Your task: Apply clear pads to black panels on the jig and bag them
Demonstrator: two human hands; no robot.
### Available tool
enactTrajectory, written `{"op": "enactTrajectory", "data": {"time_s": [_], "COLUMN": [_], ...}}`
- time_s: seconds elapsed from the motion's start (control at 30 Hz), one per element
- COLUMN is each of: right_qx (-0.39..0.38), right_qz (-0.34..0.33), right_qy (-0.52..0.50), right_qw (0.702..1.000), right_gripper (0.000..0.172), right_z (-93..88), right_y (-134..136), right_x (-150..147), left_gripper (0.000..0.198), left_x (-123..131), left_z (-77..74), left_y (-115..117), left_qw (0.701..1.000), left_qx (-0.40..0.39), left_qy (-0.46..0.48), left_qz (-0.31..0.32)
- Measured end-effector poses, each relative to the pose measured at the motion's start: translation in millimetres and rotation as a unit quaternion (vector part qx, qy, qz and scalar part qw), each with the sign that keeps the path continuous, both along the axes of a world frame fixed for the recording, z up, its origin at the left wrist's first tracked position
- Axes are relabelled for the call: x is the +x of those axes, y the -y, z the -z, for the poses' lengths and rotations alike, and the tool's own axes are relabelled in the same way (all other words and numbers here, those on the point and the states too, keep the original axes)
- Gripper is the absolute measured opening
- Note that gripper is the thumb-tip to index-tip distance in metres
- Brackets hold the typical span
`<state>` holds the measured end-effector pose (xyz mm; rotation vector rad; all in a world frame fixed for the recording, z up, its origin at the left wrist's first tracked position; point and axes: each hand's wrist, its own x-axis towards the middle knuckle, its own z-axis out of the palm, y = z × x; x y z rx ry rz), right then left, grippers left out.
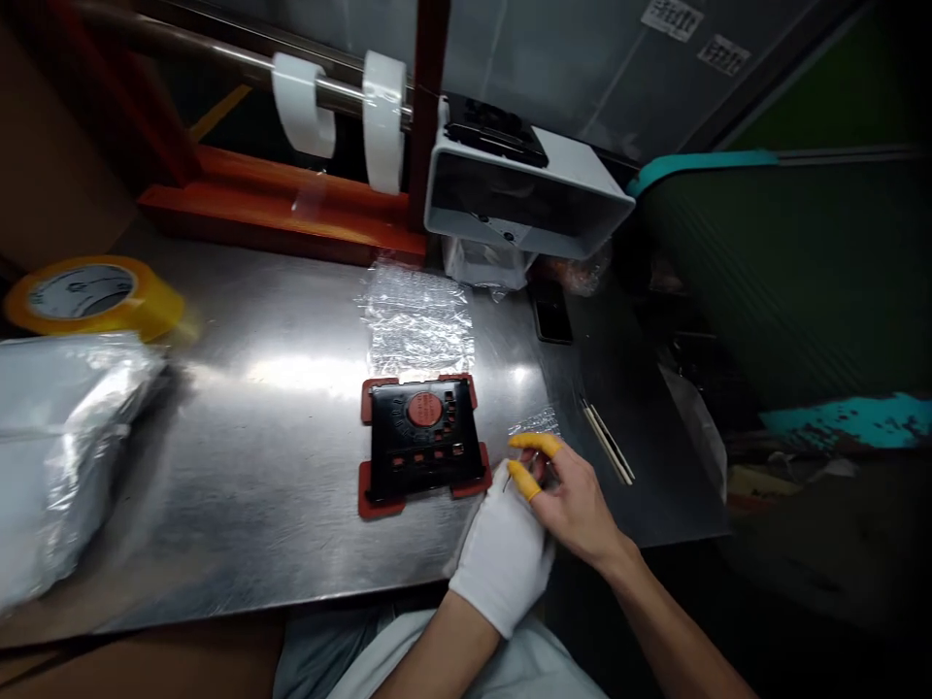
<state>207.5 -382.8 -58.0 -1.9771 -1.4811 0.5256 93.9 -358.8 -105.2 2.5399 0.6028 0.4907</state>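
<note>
My left hand (502, 553), in a white knitted glove, is at the table's front edge. Its fingers curl in towards my right hand, and what they hold, if anything, is hidden. My right hand (575, 500) wears yellow finger cots on thumb and forefinger. These two tips are apart, with the thumb close against the glove. A small dark mark or thin piece shows at the glove's tip, too small to name. Just left of my hands lies a black rectangular plate (389, 424) with cut-outs, resting in a red-brown fixture (381, 507) with corner blocks.
Clear film (420, 320) lies behind the plate. Thin pale sticks (608, 445) and a phone (551, 313) are to the right. A grey bin (528, 209) stands at the back, near white tape rolls (383, 121). Yellow tape (149, 301) and a silvery bag (69, 437) sit left.
</note>
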Motion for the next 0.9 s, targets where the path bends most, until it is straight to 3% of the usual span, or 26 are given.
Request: {"op": "enactTrajectory", "data": {"time_s": [0.1,0.27,0.57,0.7,0.8,0.9], "right_qx": [-0.007,-0.032,-0.027,-0.087,-0.113,-0.086], "right_qz": [0.066,0.048,0.027,0.021,0.049,0.095], "right_qy": [0.042,0.069,0.070,0.033,0.032,0.025], "right_qw": [0.997,0.996,0.997,0.995,0.992,0.991], "right_gripper": [0.021,0.019,0.015,0.014,0.011,0.016], "right_z": [9.3,23.2,23.9,18.1,18.8,21.5], "right_y": [26.9,40.8,41.2,40.7,38.2,37.1], "right_x": [42.2,87.3,101.2,103.5,103.8,102.3], "left_gripper": [0.044,0.039,0.040,0.040,0.039,0.038], "left_x": [-6.2,-2.6,2.8,3.0,2.6,1.6], "left_z": [-0.1,-1.1,-1.2,-2.2,-2.7,-3.3], "left_y": [0.5,1.6,4.9,5.3,5.6,5.9], "left_qw": [1.000,0.999,0.997,0.997,0.997,0.998], "left_qx": [-0.014,-0.025,-0.038,-0.036,-0.034,-0.032], "left_qy": [-0.018,-0.039,-0.067,-0.069,-0.064,-0.058], "left_qz": [0.021,0.013,0.007,0.007,0.007,0.004]}}
